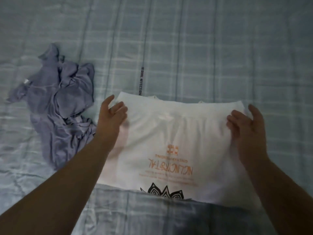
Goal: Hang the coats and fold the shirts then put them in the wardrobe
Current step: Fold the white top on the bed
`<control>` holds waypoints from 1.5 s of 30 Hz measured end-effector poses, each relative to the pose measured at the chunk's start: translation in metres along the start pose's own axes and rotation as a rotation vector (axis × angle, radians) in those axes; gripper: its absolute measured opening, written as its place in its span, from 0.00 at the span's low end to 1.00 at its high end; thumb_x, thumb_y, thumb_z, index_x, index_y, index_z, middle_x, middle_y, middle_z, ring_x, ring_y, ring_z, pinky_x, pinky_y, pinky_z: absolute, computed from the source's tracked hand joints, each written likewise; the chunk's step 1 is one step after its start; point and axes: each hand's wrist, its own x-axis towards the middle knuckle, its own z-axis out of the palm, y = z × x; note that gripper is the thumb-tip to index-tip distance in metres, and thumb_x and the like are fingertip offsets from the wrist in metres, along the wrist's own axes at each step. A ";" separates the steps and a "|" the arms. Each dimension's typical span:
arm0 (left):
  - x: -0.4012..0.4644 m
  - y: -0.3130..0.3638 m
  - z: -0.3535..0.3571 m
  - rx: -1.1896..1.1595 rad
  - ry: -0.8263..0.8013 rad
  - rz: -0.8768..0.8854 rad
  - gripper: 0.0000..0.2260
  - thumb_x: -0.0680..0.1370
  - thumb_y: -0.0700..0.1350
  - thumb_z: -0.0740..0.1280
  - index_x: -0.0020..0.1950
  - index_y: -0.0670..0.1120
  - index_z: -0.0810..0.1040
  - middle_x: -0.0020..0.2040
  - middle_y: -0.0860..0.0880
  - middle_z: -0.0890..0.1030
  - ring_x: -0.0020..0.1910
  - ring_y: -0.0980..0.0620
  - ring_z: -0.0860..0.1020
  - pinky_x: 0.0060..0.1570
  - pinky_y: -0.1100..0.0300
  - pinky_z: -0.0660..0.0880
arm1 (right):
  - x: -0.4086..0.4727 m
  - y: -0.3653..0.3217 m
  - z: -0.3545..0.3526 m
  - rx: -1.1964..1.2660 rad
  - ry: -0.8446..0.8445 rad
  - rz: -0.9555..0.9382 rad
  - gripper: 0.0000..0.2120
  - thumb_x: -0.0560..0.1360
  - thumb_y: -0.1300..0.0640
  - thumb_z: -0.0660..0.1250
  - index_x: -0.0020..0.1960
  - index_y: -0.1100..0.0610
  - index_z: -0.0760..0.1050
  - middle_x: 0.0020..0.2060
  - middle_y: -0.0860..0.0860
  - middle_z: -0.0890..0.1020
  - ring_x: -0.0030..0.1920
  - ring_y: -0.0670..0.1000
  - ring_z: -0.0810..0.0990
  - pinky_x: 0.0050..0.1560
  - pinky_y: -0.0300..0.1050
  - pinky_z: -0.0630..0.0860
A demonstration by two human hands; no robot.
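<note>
White shirt [177,136] — smooth matt cloth; checked bedspread [203,48] — faintly sheeny fabric.

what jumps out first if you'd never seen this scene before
The white shirt, partly folded in the centre of the checked bed, with orange lettering and a black pattern at its near edge. Both hands are at its far corners: the left hand on one, the right hand on the other. A crumpled purple garment lies on the bed beside the left hand.
</note>
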 end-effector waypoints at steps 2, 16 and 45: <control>-0.017 -0.015 -0.002 0.553 -0.103 0.312 0.23 0.75 0.39 0.60 0.71 0.45 0.69 0.66 0.50 0.75 0.65 0.54 0.74 0.68 0.59 0.67 | -0.015 0.010 0.000 -0.498 -0.095 -0.243 0.22 0.81 0.60 0.59 0.75 0.50 0.64 0.67 0.51 0.76 0.64 0.47 0.74 0.70 0.50 0.68; 0.006 -0.056 -0.005 1.731 -0.196 0.419 0.29 0.80 0.60 0.47 0.80 0.58 0.43 0.81 0.46 0.44 0.80 0.44 0.42 0.76 0.40 0.43 | 0.013 0.055 0.006 -1.598 -0.149 -0.537 0.31 0.79 0.45 0.50 0.80 0.51 0.54 0.79 0.57 0.57 0.78 0.61 0.54 0.76 0.64 0.49; -0.067 -0.050 0.031 1.611 -0.427 0.685 0.27 0.83 0.55 0.47 0.81 0.51 0.46 0.81 0.42 0.47 0.80 0.42 0.42 0.76 0.40 0.46 | -0.065 0.048 0.005 -1.550 -0.227 -0.555 0.27 0.82 0.49 0.48 0.80 0.54 0.49 0.80 0.57 0.51 0.80 0.58 0.47 0.76 0.65 0.49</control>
